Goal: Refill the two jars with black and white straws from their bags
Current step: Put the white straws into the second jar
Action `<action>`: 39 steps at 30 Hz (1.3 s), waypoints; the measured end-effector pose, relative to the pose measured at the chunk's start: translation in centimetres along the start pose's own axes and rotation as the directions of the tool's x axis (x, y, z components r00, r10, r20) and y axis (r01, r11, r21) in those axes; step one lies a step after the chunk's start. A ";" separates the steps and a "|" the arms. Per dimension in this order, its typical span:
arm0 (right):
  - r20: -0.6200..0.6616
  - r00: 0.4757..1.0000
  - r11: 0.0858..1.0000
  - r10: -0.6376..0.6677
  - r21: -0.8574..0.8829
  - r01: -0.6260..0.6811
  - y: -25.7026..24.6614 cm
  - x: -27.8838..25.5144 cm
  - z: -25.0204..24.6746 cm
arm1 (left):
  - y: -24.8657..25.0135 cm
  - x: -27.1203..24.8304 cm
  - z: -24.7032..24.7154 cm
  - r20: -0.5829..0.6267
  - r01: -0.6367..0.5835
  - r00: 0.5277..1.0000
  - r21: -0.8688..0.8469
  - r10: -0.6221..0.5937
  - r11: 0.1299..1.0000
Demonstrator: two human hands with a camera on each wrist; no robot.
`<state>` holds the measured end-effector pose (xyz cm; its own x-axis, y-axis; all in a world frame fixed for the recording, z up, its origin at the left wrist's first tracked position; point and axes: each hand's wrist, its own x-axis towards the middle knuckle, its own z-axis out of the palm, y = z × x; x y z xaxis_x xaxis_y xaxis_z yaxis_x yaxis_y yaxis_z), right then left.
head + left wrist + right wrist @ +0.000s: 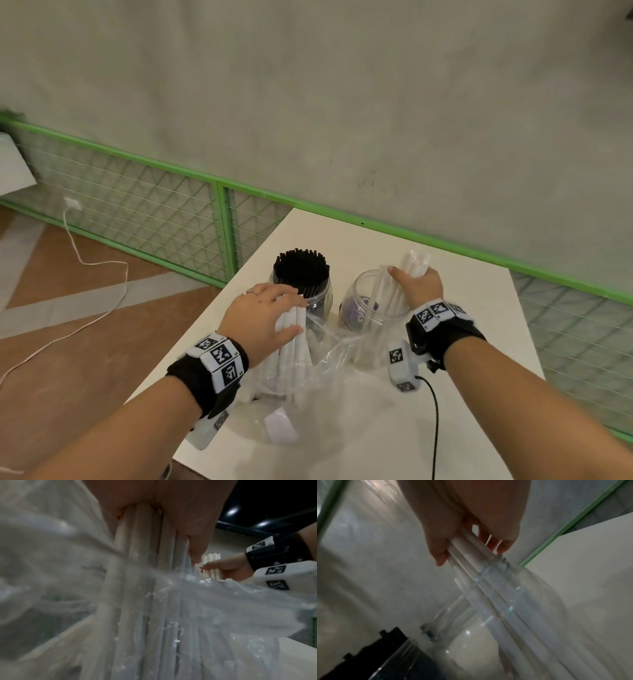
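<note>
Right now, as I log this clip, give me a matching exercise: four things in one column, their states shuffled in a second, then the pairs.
Things:
1. left jar
2. right jar
3. left hand
4. right hand

States:
A. lowers a bunch of white straws into a jar
B. packed with black straws
C. grips white straws standing in the clear bag
D. mostly unfilled, taking white straws

Pairs: 1-B, 2-D, 3-C, 4-A

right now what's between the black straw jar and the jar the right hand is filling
Head view: bare table between the black straw jar and clear jar; crumpled bag plastic nearer the person.
</note>
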<state>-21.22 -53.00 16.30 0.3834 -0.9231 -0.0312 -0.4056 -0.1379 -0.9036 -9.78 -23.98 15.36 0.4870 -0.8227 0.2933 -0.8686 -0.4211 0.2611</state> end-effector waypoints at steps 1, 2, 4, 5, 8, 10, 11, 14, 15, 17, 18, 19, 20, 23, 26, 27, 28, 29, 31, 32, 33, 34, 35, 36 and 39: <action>-0.013 1.000 0.999 0.007 -0.050 -0.008 0.5 0.0 0.3 | 0.1 0.0 0.0 0.001 0.000 1.000 0.006 0.000 1.000; -0.022 1.000 0.996 0.010 -0.083 -0.012 0.8 -0.1 0.4 | 0.1 0.0 0.0 0.002 -0.001 1.000 0.014 0.001 1.000; -0.026 1.000 0.995 0.002 -0.097 -0.005 1.6 -0.6 0.4 | 0.1 0.0 0.0 -0.002 -0.004 1.000 0.021 0.004 1.000; -0.025 1.000 0.997 -0.008 -0.076 0.006 2.0 -0.8 0.2 | 0.1 0.0 0.0 -0.004 -0.005 1.000 0.019 0.005 1.000; -0.037 0.995 0.996 -0.089 0.026 0.090 2.5 -2.5 -0.4 | 0.1 0.0 0.0 0.004 -0.004 1.000 0.024 0.003 1.000; -0.076 0.971 0.972 -0.227 0.052 0.231 2.5 -4.6 -0.6 | 0.1 0.0 -0.1 0.003 -0.003 1.000 0.017 0.003 1.000; -0.079 0.942 0.943 -0.325 0.040 0.329 2.3 -5.9 -0.6 | 0.1 0.0 -0.1 0.000 -0.006 1.000 0.012 0.006 1.000; 0.128 0.813 0.823 -0.567 0.067 0.564 1.3 -10.1 0.2 | 0.2 0.0 -0.3 0.004 -0.006 1.000 -0.001 0.006 1.000; 0.239 0.773 0.807 -0.588 0.114 0.579 0.9 -11.3 0.7 | 0.2 0.0 -0.4 0.007 -0.001 1.000 -0.010 0.001 1.000; 0.441 0.704 0.826 -0.557 0.204 0.525 0.2 -13.0 2.1 | 0.3 -0.1 -0.6 0.008 0.012 1.000 -0.030 -0.011 0.999; 0.524 0.677 0.850 -0.517 0.224 0.476 0.0 -13.5 2.9 | 0.3 -0.2 -0.6 0.014 0.021 1.000 -0.044 -0.020 0.999; 0.585 0.658 0.872 -0.475 0.211 0.442 -0.2 -13.8 3.7 | 0.3 -0.2 -0.7 0.028 0.036 0.999 -0.063 -0.035 0.997; 0.614 0.655 0.882 -0.441 0.161 0.442 -0.2 -14.0 4.5 | 0.2 -0.3 -0.7 0.044 0.054 0.998 -0.085 -0.050 0.995; 0.638 0.670 0.896 -0.380 0.073 0.438 -0.2 -14.1 5.8 | -0.1 -0.5 -0.8 0.064 0.079 0.995 -0.116 -0.072 0.990; 0.651 0.669 0.926 -0.360 0.159 0.344 0.0 -14.1 6.7 | -0.4 -0.8 -1.0 0.075 0.065 0.996 -0.112 -0.057 0.992; 0.643 0.680 0.933 -0.351 0.176 0.315 0.3 -14.0 7.2 | -0.4 -0.9 -1.0 0.073 0.057 0.996 -0.117 -0.049 0.991; 0.634 0.695 0.940 -0.338 0.183 0.289 0.5 -13.9 7.6 | -0.5 -1.0 -1.0 0.065 0.045 0.997 -0.123 -0.038 0.991; 0.629 0.704 0.944 -0.329 0.192 0.269 0.7 -13.8 8.0 | -0.5 -1.1 -1.0 0.056 0.031 0.998 -0.124 -0.024 0.992; 0.636 0.703 0.947 -0.318 0.179 0.267 0.9 -13.8 8.4 | -0.4 -1.3 -1.0 0.050 0.008 0.999 -0.106 -0.003 0.994; 0.639 0.702 0.947 -0.315 0.166 0.275 0.8 -13.8 8.5 | -0.4 -1.3 -1.0 0.050 0.002 0.999 -0.095 0.003 0.995; 0.642 0.699 0.947 -0.316 0.165 0.276 0.8 -13.8 8.6 | -0.4 -1.3 -1.0 0.044 -0.003 0.999 -0.088 0.007 0.996; 0.644 0.697 0.948 -0.314 0.167 0.273 0.9 -13.8 8.7 | -0.4 -1.4 -1.0 0.032 -0.009 0.999 -0.084 0.012 0.996; 0.642 0.697 0.947 -0.318 0.174 0.271 1.0 -13.7 8.7 | -0.4 -1.4 -0.9 0.018 -0.012 1.000 -0.082 0.014 0.997; 0.634 0.704 0.947 -0.319 0.180 0.266 1.1 -13.8 8.7 | -0.5 -1.4 -0.9 0.005 -0.011 1.000 -0.077 0.012 0.997; 0.586 0.751 0.951 -0.304 0.228 0.207 1.0 -13.6 7.8 | -0.7 -1.3 -0.9 0.020 0.008 1.000 -0.053 -0.007 0.999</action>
<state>-20.32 -37.74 12.49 0.8974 -0.4411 0.0011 -0.1171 -0.2408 -0.9635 -9.78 -22.24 15.66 0.4909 -0.8273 0.2732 -0.8587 -0.4065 0.3120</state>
